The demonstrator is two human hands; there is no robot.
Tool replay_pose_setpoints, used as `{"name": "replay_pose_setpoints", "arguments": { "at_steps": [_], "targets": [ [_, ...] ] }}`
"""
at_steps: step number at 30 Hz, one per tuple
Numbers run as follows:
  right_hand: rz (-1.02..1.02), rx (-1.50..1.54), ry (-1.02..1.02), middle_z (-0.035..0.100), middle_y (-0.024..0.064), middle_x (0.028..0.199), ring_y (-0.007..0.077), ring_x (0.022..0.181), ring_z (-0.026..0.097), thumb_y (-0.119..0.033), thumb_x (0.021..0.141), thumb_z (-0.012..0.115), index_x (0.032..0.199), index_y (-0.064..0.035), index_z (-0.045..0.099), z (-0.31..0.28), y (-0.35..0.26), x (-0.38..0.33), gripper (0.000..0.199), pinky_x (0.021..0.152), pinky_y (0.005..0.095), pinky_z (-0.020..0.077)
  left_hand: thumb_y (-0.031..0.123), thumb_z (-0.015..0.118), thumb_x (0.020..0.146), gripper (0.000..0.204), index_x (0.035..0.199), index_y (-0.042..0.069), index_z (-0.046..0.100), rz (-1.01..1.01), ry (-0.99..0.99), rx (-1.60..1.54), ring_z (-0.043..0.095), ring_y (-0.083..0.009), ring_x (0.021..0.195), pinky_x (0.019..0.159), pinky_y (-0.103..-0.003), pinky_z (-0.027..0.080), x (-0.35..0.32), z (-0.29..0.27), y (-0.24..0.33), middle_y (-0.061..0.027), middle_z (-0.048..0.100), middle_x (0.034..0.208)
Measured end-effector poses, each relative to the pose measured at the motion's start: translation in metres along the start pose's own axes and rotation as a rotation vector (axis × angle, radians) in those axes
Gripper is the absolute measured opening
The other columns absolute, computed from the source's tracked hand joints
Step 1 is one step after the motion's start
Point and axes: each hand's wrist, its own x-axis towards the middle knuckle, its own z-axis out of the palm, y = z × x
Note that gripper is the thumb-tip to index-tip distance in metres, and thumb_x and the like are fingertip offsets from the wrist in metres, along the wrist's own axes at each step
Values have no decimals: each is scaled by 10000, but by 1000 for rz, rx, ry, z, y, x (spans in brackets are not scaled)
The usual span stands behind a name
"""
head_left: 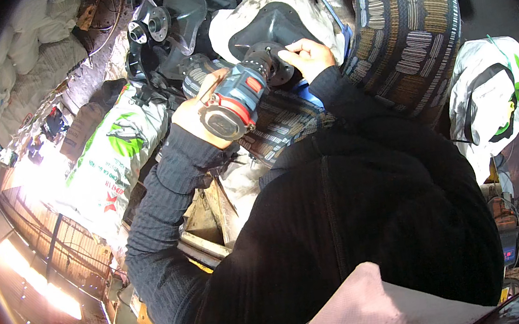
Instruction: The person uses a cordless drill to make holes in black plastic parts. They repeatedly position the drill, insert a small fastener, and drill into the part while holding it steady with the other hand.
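Observation:
My left hand is wrapped round a blue-grey and red cordless drill. The drill's front end points up and right, at the round flanged end of a black molded part. That part has a wide, flared body and lies over a white sack by my legs. At the flange, my right hand has its thumb and forefinger pinched together close to the rim. Whatever is between those fingertips is too small to make out. The drill's front end partly hides the flange.
Several similar black parts are heaped beyond my left hand. A white and green printed sack lies at the left. My knee in patterned cloth rises on the right, with a white bag farther right.

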Motion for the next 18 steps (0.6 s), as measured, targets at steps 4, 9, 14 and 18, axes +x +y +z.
{"name": "replay_pose_setpoints", "arguments": {
  "at_steps": [4, 9, 14, 18],
  "targets": [
    [22, -84, 7, 639, 24, 710, 48, 593, 522, -111, 741, 730, 858, -5, 647, -2, 4, 3, 179, 552, 207, 427, 303, 535, 822, 498, 1240, 59, 415, -4, -45, -226, 598, -214, 941, 816, -305, 495, 11, -2, 2, -101, 570, 1123],
    [-80, -93, -38, 597, -10, 679, 41, 573, 489, -148, 756, 722, 875, -20, 656, -4, 4, 8, 187, 530, 207, 403, 237, 689, 644, 503, 1094, 63, 547, -13, 10, 435, 643, -248, 734, 668, -340, 517, 6, -12, 15, -122, 636, 899],
    [86, 259, -92, 599, 46, 843, 111, 691, 560, -107, 837, 607, 1079, -42, 603, -27, -11, 8, 251, 651, 257, 491, 261, 688, 664, 292, 881, 69, 649, 86, 275, 208, 640, -267, 800, 717, -363, 517, -30, 3, 11, -100, 660, 878],
    [237, 654, -345, 544, 143, 1129, 254, 1042, 551, 21, 847, 476, 1243, 11, 455, -38, -19, -8, 396, 899, 378, 472, 87, 680, 714, 580, 1238, 12, 444, 152, 189, 135, 619, -153, 907, 797, -286, 508, -62, 34, 7, -109, 612, 1078]
  ]
}}
